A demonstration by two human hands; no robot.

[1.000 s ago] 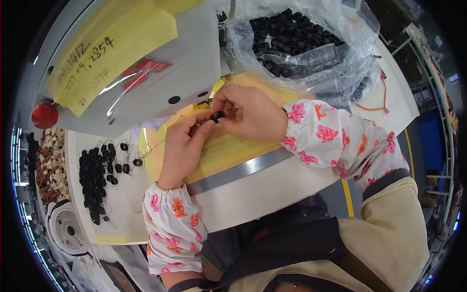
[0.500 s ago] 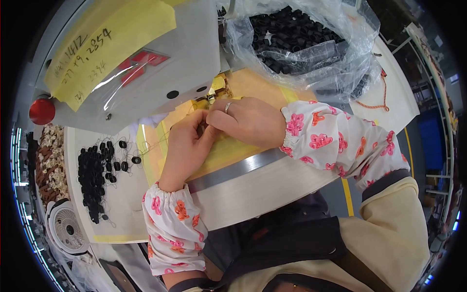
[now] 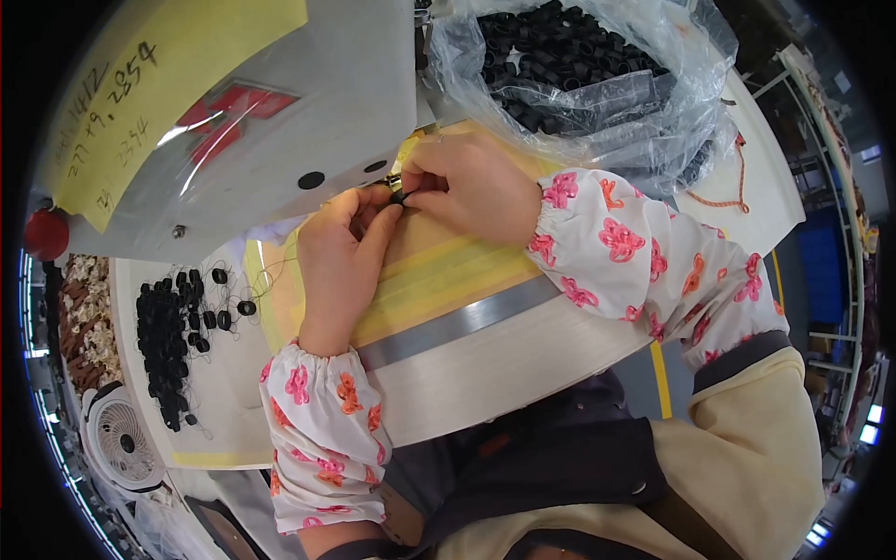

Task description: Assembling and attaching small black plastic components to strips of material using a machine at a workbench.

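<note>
Both hands pinch one small black ring (image 3: 399, 197) at the far edge of the yellow work plate (image 3: 448, 280), under the machine head (image 3: 280, 121): left hand (image 3: 341, 252) and right hand (image 3: 471, 187) closed narrow on it. Looks light, small, probably rigid and easy to drop; best held by the rim with fingertips.

Workshop: sewing machine (image 3: 280, 121), bagged parts (image 3: 579, 65)

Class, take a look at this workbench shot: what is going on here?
A person in flowered sleeve covers pinches a small black ring between both hands, left hand and right hand, right under the head of a grey machine. More black rings lie loose on the table to the left, and a clear plastic bag full of them sits behind.
</note>
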